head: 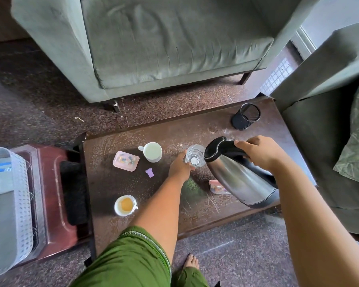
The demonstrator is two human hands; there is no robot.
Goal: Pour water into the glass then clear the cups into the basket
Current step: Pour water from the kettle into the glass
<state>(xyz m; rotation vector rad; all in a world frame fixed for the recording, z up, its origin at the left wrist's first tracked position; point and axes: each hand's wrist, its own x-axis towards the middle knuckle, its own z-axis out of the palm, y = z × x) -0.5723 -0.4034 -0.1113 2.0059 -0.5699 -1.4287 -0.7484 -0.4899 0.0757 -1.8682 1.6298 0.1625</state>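
A clear glass (195, 155) stands on the dark brown table (153, 220), and my left hand (180, 167) grips its left side. My right hand (259, 152) holds the black handle of a steel kettle (240, 177), which is tilted with its spout over the glass rim. A white mug (152, 152) stands left of the glass. A small white cup (125, 205) with an orange-brown residue sits near the table's front left. The white perforated basket (8, 208) rests on a reddish stool at the far left.
A pink box (125, 161) and a small purple piece (149, 172) lie near the mug. A black mesh holder (246, 116) stands at the table's back right, a small packet (217, 186) under the kettle. Grey-green armchairs (170, 44) border the table.
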